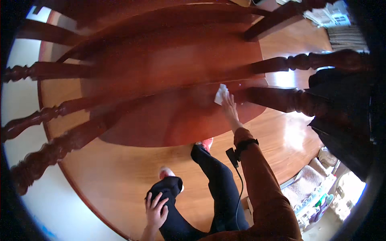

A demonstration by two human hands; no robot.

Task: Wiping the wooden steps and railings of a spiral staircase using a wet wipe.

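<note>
Inspection, left to right. At your left, the turned wooden legs (44, 154) of the overturned table reach out toward you near knee height; shift your stance without looking and you could knock a shin or catch a trouser leg on one. Your left hand (155, 211) lies flat on your raised left knee (169, 185), fingers spread and released, holding nothing; it props only your own leg, so it gives no brace against the furniture if you tip forward. You appear to stand on the wooden floor (120, 176) with one leg lifted, and the boards shine as if polished, so a slip is a fair risk. At centre lies the reddish underside (169, 76) of the table. Your right hand (229, 106) reaches far forward and presses a small white cloth (221, 94) against that underside near its rim, beside a thick leg (289, 100); the fingers lie over the cloth, though I cannot tell how firmly they grip it. The long reach puts your weight ahead of your feet. A dark cable (240, 180) hangs from the band on your right forearm and could snag. At far right, a dark garment (341, 108) hangs close by.
</note>
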